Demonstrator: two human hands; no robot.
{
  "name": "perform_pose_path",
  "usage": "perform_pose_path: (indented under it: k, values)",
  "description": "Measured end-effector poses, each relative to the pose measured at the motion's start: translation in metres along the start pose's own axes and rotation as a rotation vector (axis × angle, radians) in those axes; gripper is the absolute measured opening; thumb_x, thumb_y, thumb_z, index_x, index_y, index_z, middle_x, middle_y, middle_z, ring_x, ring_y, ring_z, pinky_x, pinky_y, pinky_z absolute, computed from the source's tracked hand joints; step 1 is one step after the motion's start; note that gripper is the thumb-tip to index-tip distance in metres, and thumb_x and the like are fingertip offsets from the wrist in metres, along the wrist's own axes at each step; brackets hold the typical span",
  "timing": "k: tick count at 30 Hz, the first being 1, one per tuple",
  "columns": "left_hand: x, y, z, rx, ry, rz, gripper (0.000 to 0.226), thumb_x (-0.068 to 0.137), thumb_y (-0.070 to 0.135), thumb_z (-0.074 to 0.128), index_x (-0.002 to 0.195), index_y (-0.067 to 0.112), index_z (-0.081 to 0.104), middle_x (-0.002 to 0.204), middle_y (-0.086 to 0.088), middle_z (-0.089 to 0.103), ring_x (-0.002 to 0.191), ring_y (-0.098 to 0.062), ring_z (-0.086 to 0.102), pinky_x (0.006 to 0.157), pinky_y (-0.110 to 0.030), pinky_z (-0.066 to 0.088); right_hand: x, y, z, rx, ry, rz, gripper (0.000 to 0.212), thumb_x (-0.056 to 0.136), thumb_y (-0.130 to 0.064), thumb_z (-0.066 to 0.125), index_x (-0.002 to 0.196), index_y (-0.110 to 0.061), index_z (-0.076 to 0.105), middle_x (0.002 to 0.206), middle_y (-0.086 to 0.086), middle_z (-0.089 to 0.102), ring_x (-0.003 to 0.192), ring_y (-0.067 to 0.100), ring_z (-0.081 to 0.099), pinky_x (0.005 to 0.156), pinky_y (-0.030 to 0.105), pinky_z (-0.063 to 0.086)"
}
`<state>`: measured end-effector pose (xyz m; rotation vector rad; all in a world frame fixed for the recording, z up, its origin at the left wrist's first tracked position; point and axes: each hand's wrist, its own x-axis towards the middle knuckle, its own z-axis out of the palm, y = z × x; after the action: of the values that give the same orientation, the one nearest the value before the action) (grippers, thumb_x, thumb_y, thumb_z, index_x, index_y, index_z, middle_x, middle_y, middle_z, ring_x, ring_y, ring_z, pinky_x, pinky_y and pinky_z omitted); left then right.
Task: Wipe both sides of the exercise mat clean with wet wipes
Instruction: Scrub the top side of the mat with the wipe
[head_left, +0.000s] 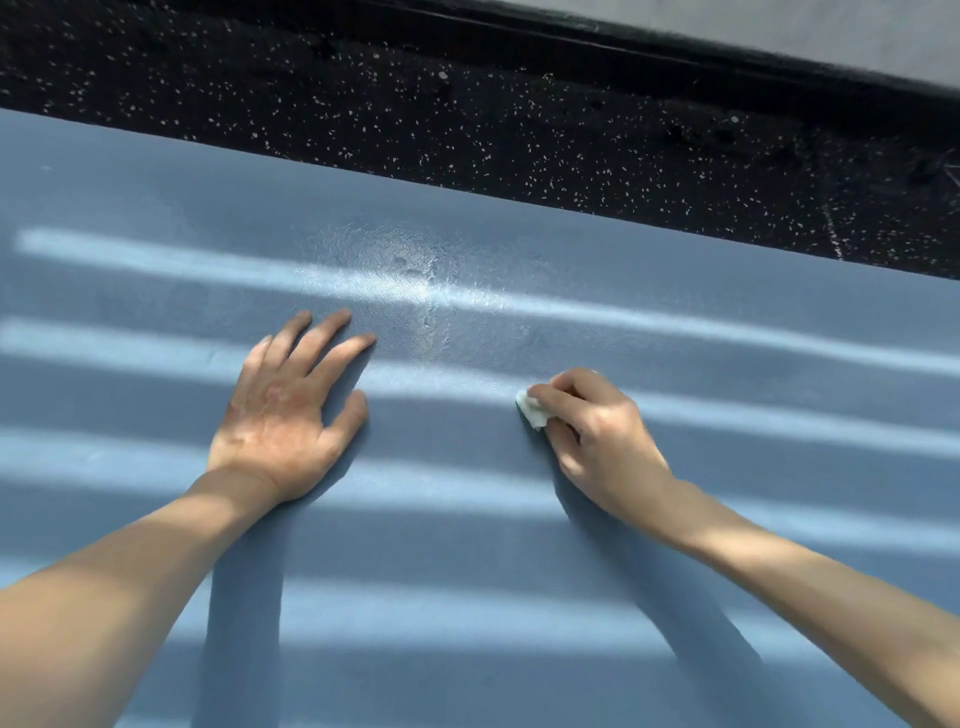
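A blue exercise mat (519, 519) fills most of the head view, crossed by bands of sunlight. My left hand (285, 410) lies flat on it, fingers spread and straight, palm down. To the right, my right hand (597, 431) grips a small crumpled white wet wipe (531, 409) and holds it against the mat. A wet, glistening patch (410, 265) shines on the mat just beyond the two hands.
Beyond the mat's far edge lies black speckled rubber flooring (467, 114). A dark baseboard (675, 62) and a pale wall (831, 26) run across the top right.
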<state>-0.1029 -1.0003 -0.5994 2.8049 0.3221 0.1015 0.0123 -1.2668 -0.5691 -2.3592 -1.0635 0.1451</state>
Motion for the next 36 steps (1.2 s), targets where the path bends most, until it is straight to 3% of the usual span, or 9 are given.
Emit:
perform_pose_path:
  k: [5, 9, 14, 18, 23, 27, 30, 33, 36]
  values:
    - [0.000, -0.001, 0.000, 0.009, 0.004, 0.012, 0.057, 0.089, 0.043, 0.035, 0.139, 0.022, 0.051, 0.151, -0.005, 0.043, 0.140, -0.034, 0.032, 0.115, -0.050, 0.022, -0.034, -0.027, 0.008, -0.009, -0.255, -0.046, 0.033, 0.086, -0.015, 0.042, 0.099, -0.009, 0.072, 0.093, 0.007, 0.060, 0.080, 0.025, 0.058, 0.068, 0.028, 0.048]
    - [0.000, -0.001, 0.001, 0.014, 0.006, 0.018, 0.059, 0.088, 0.044, 0.034, 0.140, 0.021, 0.051, 0.152, -0.006, 0.043, 0.140, -0.035, 0.032, 0.115, -0.050, 0.022, -0.011, -0.011, 0.003, 0.001, -0.008, 0.039, 0.026, 0.085, -0.014, 0.044, 0.086, -0.004, 0.069, 0.085, 0.011, 0.059, 0.075, 0.029, 0.059, 0.070, 0.029, 0.046]
    - [0.000, 0.000, 0.000, 0.034, -0.005, 0.010, 0.062, 0.089, 0.047, 0.030, 0.142, 0.022, 0.049, 0.154, -0.005, 0.040, 0.141, -0.033, 0.030, 0.116, -0.048, 0.019, -0.038, -0.028, 0.010, -0.038, -0.266, -0.013, 0.024, 0.090, -0.007, 0.052, 0.105, -0.007, 0.070, 0.101, 0.012, 0.060, 0.089, 0.028, 0.056, 0.075, 0.030, 0.045]
    - [-0.001, 0.004, 0.000, 0.091, -0.042, 0.004, 0.067, 0.089, 0.049, 0.023, 0.147, 0.023, 0.044, 0.158, -0.006, 0.034, 0.144, -0.034, 0.027, 0.116, -0.047, 0.016, -0.017, -0.012, 0.006, -0.075, 0.057, 0.074, 0.016, 0.081, -0.008, 0.052, 0.082, -0.005, 0.068, 0.085, 0.010, 0.059, 0.076, 0.032, 0.059, 0.067, 0.031, 0.043]
    - [-0.006, 0.009, 0.004, 0.218, -0.100, -0.041, 0.075, 0.089, 0.048, 0.008, 0.153, 0.019, 0.034, 0.161, -0.009, 0.025, 0.146, -0.037, 0.023, 0.112, -0.051, 0.017, -0.070, -0.048, 0.013, 0.054, -0.231, -0.131, 0.021, 0.083, -0.007, 0.045, 0.085, -0.012, 0.065, 0.083, 0.005, 0.054, 0.075, 0.025, 0.052, 0.060, 0.032, 0.047]
    - [-0.048, 0.051, 0.026, 0.206, -0.093, -0.117, 0.075, 0.090, 0.050, 0.023, 0.150, 0.007, 0.038, 0.157, -0.023, 0.028, 0.142, -0.048, 0.027, 0.109, -0.061, 0.021, -0.046, -0.029, 0.006, -0.087, -0.040, 0.157, 0.019, 0.086, -0.004, 0.050, 0.081, -0.009, 0.068, 0.086, 0.009, 0.055, 0.084, 0.031, 0.054, 0.068, 0.030, 0.038]
    - [-0.099, 0.081, 0.038, 0.227, -0.026, -0.043, 0.068, 0.093, 0.046, 0.033, 0.146, 0.004, 0.044, 0.153, -0.027, 0.035, 0.138, -0.049, 0.035, 0.107, -0.060, 0.027, -0.098, -0.061, 0.019, -0.005, -0.138, 0.036, 0.017, 0.082, -0.004, 0.053, 0.089, -0.007, 0.068, 0.090, 0.010, 0.056, 0.084, 0.029, 0.055, 0.071, 0.029, 0.041]
    - [-0.133, 0.097, 0.039, 0.212, -0.034, -0.016, 0.069, 0.091, 0.045, 0.035, 0.145, 0.003, 0.044, 0.153, -0.026, 0.034, 0.139, -0.048, 0.035, 0.108, -0.060, 0.026, -0.134, -0.069, 0.021, 0.021, -0.230, -0.099, 0.043, 0.089, -0.025, 0.034, 0.115, -0.012, 0.065, 0.111, 0.007, 0.052, 0.100, 0.022, 0.050, 0.082, 0.026, 0.040]
    - [-0.141, 0.099, 0.040, 0.241, -0.049, 0.001, 0.070, 0.091, 0.046, 0.033, 0.147, 0.004, 0.041, 0.154, -0.025, 0.033, 0.140, -0.048, 0.033, 0.108, -0.058, 0.022, -0.104, -0.053, 0.013, -0.097, -0.101, 0.108, 0.019, 0.086, -0.012, 0.050, 0.093, -0.012, 0.069, 0.097, 0.007, 0.056, 0.087, 0.028, 0.057, 0.070, 0.024, 0.042]
